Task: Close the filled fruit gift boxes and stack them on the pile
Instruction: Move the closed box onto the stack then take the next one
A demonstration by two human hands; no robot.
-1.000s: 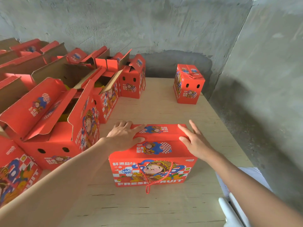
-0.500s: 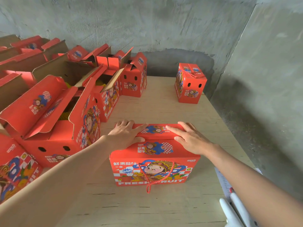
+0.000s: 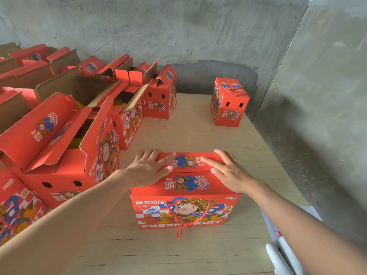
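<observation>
Both your hands, left (image 3: 148, 169) and right (image 3: 230, 171), lie flat with fingers spread on the top flaps of the box (image 3: 184, 207), which sits mid-surface (image 3: 198, 255) beside the open boxes (image 3: 65, 147).

White "FRESH FRUIT" along the bottom front of the centre box (image 3: 186, 197), middle letters crossed by a red cord (image 3: 179, 227), Chinese characters beginning "鲜果" at the front's upper left and on its top flap, small "GOOD" logo at the front's upper right, partial "FRES… FRU" on an open box (image 3: 130, 124) left of centre.

Open boxes (image 3: 65, 139) crowding left side
</observation>
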